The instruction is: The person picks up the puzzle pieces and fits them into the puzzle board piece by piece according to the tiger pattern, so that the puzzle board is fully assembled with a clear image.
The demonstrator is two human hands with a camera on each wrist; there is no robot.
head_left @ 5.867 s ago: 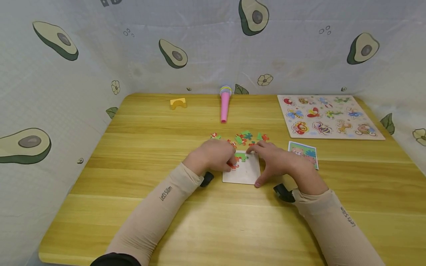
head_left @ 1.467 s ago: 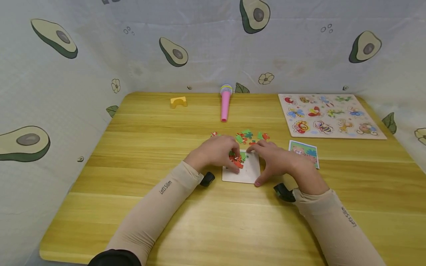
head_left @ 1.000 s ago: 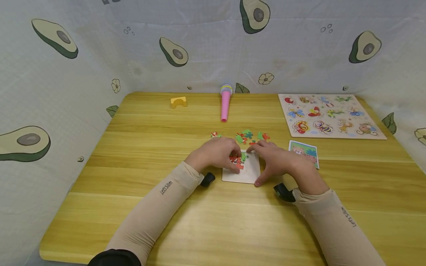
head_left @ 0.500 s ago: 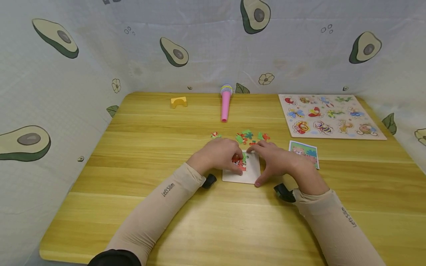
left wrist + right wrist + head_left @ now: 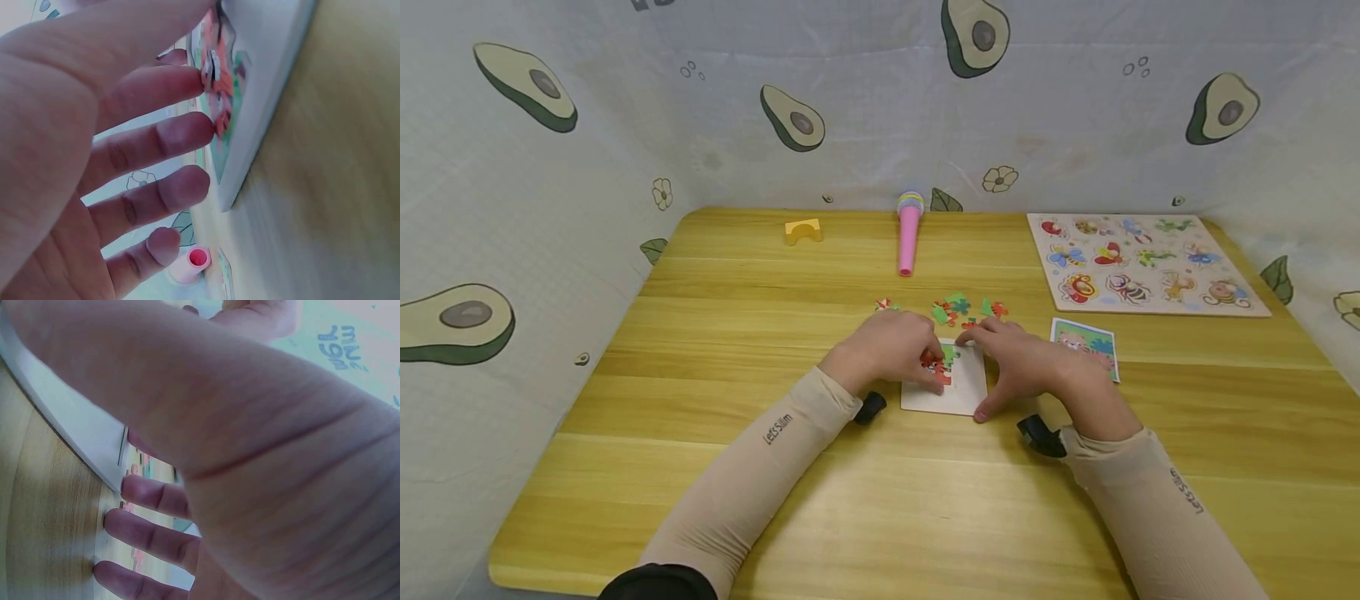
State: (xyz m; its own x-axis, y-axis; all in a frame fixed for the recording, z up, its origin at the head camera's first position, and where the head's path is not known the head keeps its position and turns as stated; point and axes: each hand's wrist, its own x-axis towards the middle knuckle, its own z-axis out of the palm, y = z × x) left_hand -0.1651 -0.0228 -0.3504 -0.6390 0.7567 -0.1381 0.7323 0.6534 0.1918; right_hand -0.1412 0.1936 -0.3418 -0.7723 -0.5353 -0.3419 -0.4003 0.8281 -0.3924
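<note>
A white puzzle board [image 5: 955,398] lies flat on the table, with joined red and green jigsaw pieces [image 5: 938,370] on its left part. My left hand [image 5: 891,346] is over them, thumb and forefinger pinching a red piece [image 5: 215,47] that stands slightly raised in the left wrist view; the other fingers spread beside the board. My right hand [image 5: 1022,362] spans the board's right side, its thumb at the near corner and a fingertip at the far edge, holding it. Loose puzzle pieces [image 5: 953,308] lie just beyond the board, partly hidden by the hands.
Right of the right hand lies a picture card [image 5: 1101,343]. Behind it rests a wooden board with insect shapes [image 5: 1150,262]. A pink toy microphone [image 5: 907,237] and a yellow arch block [image 5: 803,232] sit toward the table's back, before an avocado-print cloth [image 5: 880,50].
The left hand has gone from pressing at the board's left part to pinching red pieces, which have shifted slightly there. The right hand has stayed on the board's right side.
</note>
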